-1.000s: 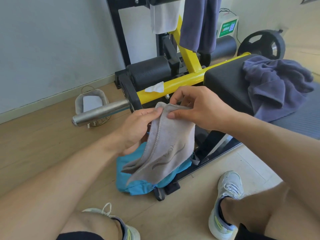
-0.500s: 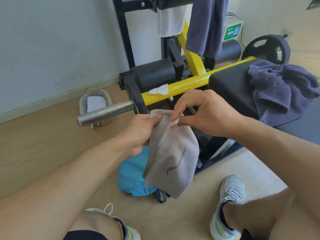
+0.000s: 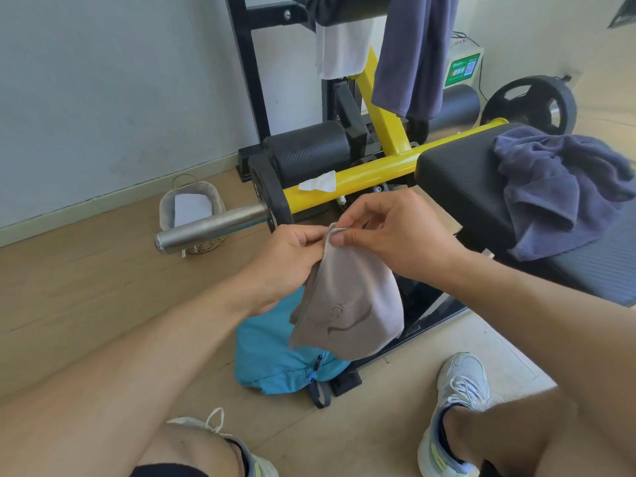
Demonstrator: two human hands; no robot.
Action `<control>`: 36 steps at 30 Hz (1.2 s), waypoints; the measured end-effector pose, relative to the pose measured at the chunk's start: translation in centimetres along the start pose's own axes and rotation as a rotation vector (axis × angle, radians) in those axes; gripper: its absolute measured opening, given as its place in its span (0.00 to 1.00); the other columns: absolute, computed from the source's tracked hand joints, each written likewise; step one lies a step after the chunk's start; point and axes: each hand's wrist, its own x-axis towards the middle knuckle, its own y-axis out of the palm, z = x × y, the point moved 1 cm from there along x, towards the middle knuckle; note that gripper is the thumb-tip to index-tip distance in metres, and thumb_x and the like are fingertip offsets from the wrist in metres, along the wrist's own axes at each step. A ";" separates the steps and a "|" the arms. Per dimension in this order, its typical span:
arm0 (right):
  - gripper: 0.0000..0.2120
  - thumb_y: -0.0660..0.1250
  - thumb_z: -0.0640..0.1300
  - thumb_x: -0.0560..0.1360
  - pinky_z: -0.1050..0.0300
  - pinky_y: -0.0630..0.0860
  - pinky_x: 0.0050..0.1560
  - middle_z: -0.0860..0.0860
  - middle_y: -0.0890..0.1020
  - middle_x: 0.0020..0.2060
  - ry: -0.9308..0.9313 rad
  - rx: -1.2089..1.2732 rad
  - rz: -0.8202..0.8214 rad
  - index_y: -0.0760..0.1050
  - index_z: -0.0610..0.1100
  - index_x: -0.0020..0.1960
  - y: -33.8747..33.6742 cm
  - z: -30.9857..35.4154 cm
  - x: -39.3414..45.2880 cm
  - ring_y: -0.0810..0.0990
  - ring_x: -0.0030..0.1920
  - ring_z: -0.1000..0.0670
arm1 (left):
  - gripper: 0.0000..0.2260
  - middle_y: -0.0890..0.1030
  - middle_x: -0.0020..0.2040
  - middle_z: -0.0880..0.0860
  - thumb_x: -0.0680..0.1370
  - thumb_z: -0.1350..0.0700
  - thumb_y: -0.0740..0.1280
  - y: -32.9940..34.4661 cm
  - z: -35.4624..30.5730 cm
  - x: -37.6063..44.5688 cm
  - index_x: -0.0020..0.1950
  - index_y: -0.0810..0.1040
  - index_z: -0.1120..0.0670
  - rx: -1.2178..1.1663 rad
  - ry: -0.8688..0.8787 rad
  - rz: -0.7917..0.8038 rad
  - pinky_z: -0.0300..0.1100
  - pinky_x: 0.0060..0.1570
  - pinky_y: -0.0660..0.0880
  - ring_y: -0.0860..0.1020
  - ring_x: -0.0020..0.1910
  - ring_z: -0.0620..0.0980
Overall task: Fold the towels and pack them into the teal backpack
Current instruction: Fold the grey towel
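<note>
Folding step: left hand (image 3: 289,259) and right hand (image 3: 395,232) both pinch the small grey cloth towel (image 3: 347,304) by its top edge; next, likely lowering it toward the teal fabric backpack (image 3: 272,356) at 6 o'clock.

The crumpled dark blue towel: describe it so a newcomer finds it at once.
Start at the yellow steel beam of the gym machine and follow it right to the black padded bench seat. The crumpled dark blue towel lies heaped there, unlike the dark blue towel hanging flat above.
</note>
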 end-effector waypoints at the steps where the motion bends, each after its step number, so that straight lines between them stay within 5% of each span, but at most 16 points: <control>1: 0.06 0.79 0.51 0.70 0.71 0.71 0.36 0.55 0.84 0.35 0.008 0.000 0.000 0.85 0.51 0.43 0.0 0.0 0.0 0.77 0.35 0.62 | 0.11 0.86 0.43 0.49 0.84 0.61 0.63 0.0 -0.1 -0.1 0.61 0.84 0.57 0.003 -0.002 0.011 0.34 0.34 0.77 0.81 0.37 0.40; 8: 0.12 0.77 0.51 0.73 0.75 0.69 0.37 0.56 0.82 0.34 0.068 -0.062 0.027 0.83 0.54 0.56 -0.4 -0.1 0.2 0.77 0.35 0.65 | 0.12 0.86 0.53 0.61 0.84 0.60 0.62 0.0 -0.2 -0.4 0.61 0.84 0.57 -0.020 -0.007 0.062 0.38 0.37 0.81 0.82 0.43 0.50; 15: 0.05 0.76 0.54 0.73 0.68 0.74 0.38 0.54 0.84 0.40 0.118 -0.097 0.091 0.84 0.55 0.47 -0.6 -0.5 0.2 0.78 0.39 0.60 | 0.15 0.84 0.54 0.66 0.84 0.61 0.59 0.2 0.1 -0.2 0.58 0.86 0.57 -0.098 -0.058 0.104 0.48 0.44 0.80 0.81 0.46 0.58; 19: 0.05 0.78 0.50 0.72 0.69 0.75 0.38 0.55 0.83 0.39 0.085 -0.043 0.065 0.83 0.53 0.43 -0.6 -0.1 0.0 0.79 0.38 0.61 | 0.17 0.83 0.47 0.57 0.84 0.49 0.58 0.4 0.2 0.3 0.57 0.82 0.58 -0.398 -0.283 0.107 0.45 0.41 0.77 0.80 0.41 0.53; 24: 0.05 0.79 0.51 0.70 0.58 0.80 0.51 0.57 0.80 0.46 0.012 -0.038 0.114 0.83 0.54 0.43 -0.3 0.6 -0.4 0.80 0.47 0.56 | 0.17 0.81 0.55 0.58 0.80 0.48 0.66 0.6 1.0 0.5 0.63 0.82 0.57 -0.302 -0.375 0.154 0.45 0.45 0.77 0.78 0.51 0.54; 27: 0.06 0.78 0.52 0.71 0.54 0.79 0.54 0.58 0.81 0.46 -0.049 -0.069 0.204 0.83 0.54 0.45 -0.4 0.9 -0.7 0.80 0.49 0.57 | 0.13 0.82 0.52 0.59 0.81 0.54 0.66 0.5 1.0 0.9 0.61 0.84 0.58 -0.241 -0.334 0.076 0.44 0.41 0.76 0.79 0.48 0.53; 30: 0.05 0.77 0.52 0.72 0.66 0.74 0.52 0.61 0.83 0.44 -0.143 -0.116 0.330 0.82 0.55 0.45 -1.1 1.4 -1.2 0.79 0.51 0.59 | 0.09 0.84 0.42 0.53 0.82 0.56 0.66 0.0 1.3 1.3 0.54 0.84 0.58 -0.150 -0.256 -0.058 0.39 0.35 0.76 0.80 0.38 0.49; 32: 0.05 0.76 0.51 0.72 0.73 0.71 0.49 0.60 0.84 0.44 -0.184 -0.176 0.407 0.82 0.55 0.46 -1.4 1.9 -1.6 0.79 0.52 0.59 | 0.09 0.83 0.44 0.56 0.83 0.54 0.65 -1.0 2.2 2.0 0.52 0.82 0.58 -0.061 -0.197 -0.161 0.44 0.41 0.76 0.78 0.42 0.52; 36: 0.04 0.77 0.50 0.73 0.70 0.75 0.46 0.60 0.85 0.43 -0.142 -0.230 0.706 0.83 0.53 0.47 -1.7 3.1 -3.0 0.83 0.45 0.61 | 0.13 0.82 0.44 0.54 0.82 0.47 0.65 -4.2 3.9 3.4 0.49 0.81 0.55 0.136 -0.110 -0.403 0.46 0.47 0.71 0.75 0.44 0.50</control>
